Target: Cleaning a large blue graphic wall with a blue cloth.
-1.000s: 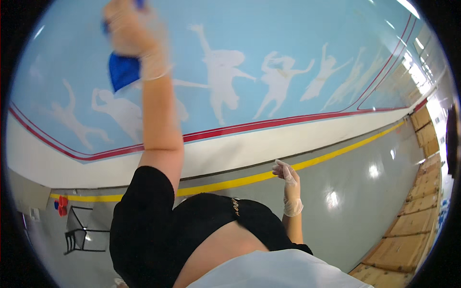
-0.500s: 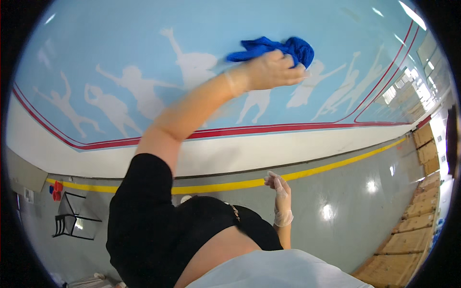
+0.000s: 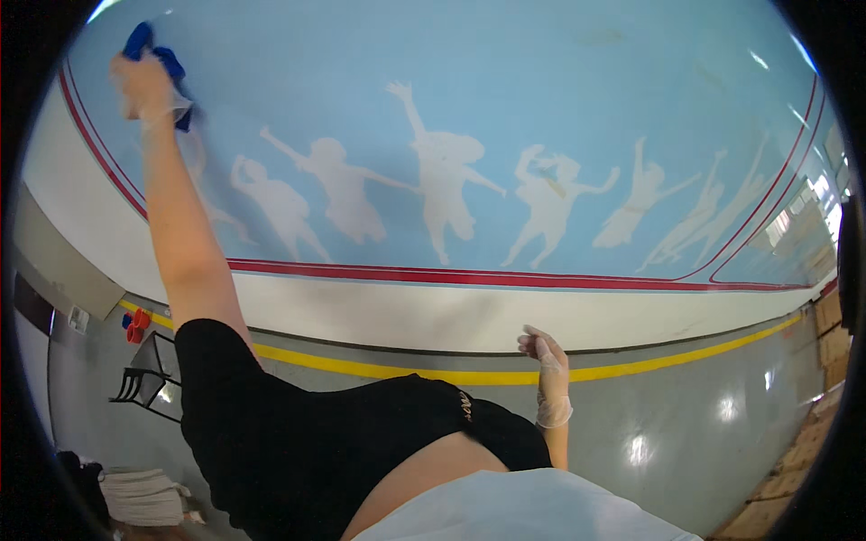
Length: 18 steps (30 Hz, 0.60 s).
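Observation:
My left hand [image 3: 144, 87], in a clear thin glove, is stretched out to the far left with the arm raised. It is closed round a blue cloth [image 3: 170, 63], pressed against a light blue wall panel [image 3: 559, 54]. Part of the cloth is hidden behind the fingers. White silhouettes of jumping people [image 3: 446, 180] run across the panel, and dark red lines frame it. Low on the right, beside my body, my right hand [image 3: 548, 365] hangs in a clear glove. Its fingers are loosely bent and apart, with nothing in them.
A yellow stripe [image 3: 424, 376] runs along the grey floor near the wall's base. At the left stand a black chair [image 3: 144, 379] and orange-red items [image 3: 137, 325]. Light-coloured folded material [image 3: 144, 498] lies at lower left. Brown boxes [image 3: 798, 455] line the right.
My left hand has swept the blue cloth across the panel from right of centre to the far left. The view has shifted; my right hand still hangs low.

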Each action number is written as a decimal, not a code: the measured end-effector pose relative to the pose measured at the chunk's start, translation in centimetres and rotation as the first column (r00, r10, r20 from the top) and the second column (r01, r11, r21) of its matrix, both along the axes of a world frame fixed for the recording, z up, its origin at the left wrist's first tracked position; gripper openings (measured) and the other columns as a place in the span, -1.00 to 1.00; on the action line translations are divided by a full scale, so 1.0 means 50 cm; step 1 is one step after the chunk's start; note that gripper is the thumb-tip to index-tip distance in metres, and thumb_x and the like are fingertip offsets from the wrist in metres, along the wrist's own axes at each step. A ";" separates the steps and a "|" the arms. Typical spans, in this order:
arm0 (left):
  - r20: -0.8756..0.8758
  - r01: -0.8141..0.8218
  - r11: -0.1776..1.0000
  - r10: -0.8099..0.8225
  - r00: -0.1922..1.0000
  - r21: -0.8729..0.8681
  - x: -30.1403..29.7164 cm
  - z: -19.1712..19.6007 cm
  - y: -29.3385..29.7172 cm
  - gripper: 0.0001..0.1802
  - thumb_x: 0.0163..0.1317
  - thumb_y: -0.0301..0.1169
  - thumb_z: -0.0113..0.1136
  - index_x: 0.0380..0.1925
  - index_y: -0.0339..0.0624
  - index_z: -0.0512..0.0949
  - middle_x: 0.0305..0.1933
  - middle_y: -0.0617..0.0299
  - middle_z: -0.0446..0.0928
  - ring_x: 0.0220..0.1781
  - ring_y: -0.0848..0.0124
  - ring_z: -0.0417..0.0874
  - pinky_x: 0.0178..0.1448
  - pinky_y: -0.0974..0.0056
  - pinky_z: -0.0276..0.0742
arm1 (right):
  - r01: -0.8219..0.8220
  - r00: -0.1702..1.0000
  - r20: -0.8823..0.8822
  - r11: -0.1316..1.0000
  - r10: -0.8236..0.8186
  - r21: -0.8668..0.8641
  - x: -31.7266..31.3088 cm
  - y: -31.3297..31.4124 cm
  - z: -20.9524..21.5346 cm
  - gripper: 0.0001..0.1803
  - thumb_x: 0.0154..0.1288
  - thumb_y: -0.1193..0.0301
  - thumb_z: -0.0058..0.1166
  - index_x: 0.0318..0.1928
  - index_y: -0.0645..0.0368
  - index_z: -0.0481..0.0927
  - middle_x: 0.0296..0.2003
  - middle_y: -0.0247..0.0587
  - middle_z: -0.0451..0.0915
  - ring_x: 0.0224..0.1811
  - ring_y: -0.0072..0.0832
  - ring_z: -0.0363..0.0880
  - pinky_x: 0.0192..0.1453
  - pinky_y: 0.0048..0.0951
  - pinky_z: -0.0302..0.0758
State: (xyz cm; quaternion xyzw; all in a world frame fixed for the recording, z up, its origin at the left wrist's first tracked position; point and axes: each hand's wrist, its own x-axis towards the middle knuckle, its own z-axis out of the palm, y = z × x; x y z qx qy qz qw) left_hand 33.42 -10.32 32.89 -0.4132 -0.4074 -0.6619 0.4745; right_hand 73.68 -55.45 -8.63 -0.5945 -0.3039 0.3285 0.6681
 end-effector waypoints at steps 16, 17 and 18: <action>-0.255 0.493 0.855 -0.446 0.858 0.162 0.682 0.121 -0.271 -0.72 0.29 -0.25 0.07 -0.08 -0.08 0.58 -0.12 0.13 0.63 -0.15 0.19 0.69 -0.12 0.07 0.59 | 0.131 0.990 -0.051 0.991 -0.131 0.002 -0.025 -0.012 0.007 -0.63 0.49 0.34 -0.12 0.10 0.33 0.58 -0.19 -0.22 0.65 -0.12 -0.49 0.56 0.10 -0.44 0.46; -0.329 0.591 0.796 -0.527 0.784 0.133 0.745 0.102 -0.297 -0.77 0.29 -0.26 0.07 -0.16 -0.08 0.60 -0.20 0.15 0.63 -0.21 0.20 0.69 -0.19 0.04 0.59 | 0.138 0.988 -0.066 0.990 -0.138 -0.001 -0.024 -0.018 0.000 -0.63 0.49 0.34 -0.12 0.10 0.33 0.58 -0.19 -0.22 0.65 -0.12 -0.49 0.56 0.10 -0.44 0.46; -0.328 0.615 0.788 -0.579 0.747 0.012 0.811 0.076 -0.329 -0.81 0.29 -0.27 0.05 -0.25 -0.07 0.58 -0.29 0.19 0.59 -0.26 0.22 0.68 -0.25 0.02 0.57 | 0.170 0.983 -0.067 0.985 -0.171 -0.024 -0.023 -0.026 -0.008 -0.62 0.49 0.33 -0.12 0.10 0.32 0.59 -0.18 -0.22 0.65 -0.13 -0.49 0.57 0.09 -0.44 0.46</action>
